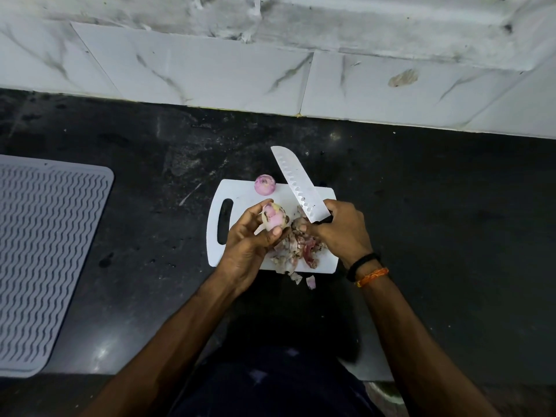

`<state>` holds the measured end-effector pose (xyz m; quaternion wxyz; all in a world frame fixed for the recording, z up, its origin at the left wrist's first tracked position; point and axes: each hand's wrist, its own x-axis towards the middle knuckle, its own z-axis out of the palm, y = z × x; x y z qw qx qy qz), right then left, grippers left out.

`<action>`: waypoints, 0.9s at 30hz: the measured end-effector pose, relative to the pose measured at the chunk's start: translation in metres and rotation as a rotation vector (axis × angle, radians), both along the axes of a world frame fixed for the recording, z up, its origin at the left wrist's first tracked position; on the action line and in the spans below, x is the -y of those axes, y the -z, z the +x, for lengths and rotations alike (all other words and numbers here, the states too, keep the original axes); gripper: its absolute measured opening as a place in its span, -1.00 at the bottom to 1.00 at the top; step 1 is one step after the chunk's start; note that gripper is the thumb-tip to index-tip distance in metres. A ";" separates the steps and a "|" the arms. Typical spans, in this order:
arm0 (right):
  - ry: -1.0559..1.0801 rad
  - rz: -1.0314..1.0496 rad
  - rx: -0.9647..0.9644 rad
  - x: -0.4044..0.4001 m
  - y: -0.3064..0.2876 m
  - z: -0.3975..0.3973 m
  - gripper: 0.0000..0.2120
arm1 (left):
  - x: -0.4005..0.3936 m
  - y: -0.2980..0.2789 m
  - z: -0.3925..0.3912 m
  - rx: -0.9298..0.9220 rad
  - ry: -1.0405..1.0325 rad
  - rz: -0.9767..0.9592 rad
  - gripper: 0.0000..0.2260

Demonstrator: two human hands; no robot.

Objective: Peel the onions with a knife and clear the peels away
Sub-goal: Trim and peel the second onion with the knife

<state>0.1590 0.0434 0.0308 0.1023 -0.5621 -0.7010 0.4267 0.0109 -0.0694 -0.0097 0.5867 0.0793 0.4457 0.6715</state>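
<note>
Head view: black counter [421, 206] carries a white cutting board [240, 194]. Peel pile [298, 248] lies on its near half. Right hand [340, 233] grips the knife [298, 182]. Left hand [249, 236] fingers curl around a half-peeled onion [273, 219]. Peeled onion [264, 184] rests at the board's far edge.

So the counter [421, 206] is a dark, speckled black slab with some scuffs and smudges, running up to a white marble-look tiled wall at the back. Sitting on it in the middle is a small white cutting board [240, 197] with a handle slot, and off at the left edge there's a grey ridged mat [45, 251] with a wavy pattern. A couple of onion peel scraps [304, 279] have landed on the counter itself, just off the board's near edge.
</note>
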 end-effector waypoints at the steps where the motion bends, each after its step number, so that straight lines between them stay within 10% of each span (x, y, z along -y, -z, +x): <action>1: -0.001 -0.009 -0.002 0.000 0.000 0.000 -0.80 | 0.000 -0.001 0.000 -0.011 0.005 0.004 -0.44; 11: 0.062 -0.138 -0.175 0.008 -0.011 -0.002 -0.85 | -0.004 -0.011 0.004 -0.131 0.005 -0.046 -0.48; 27: -0.053 0.242 -0.202 0.038 -0.011 -0.007 -0.72 | -0.011 -0.034 0.010 0.347 -0.115 -0.065 -0.88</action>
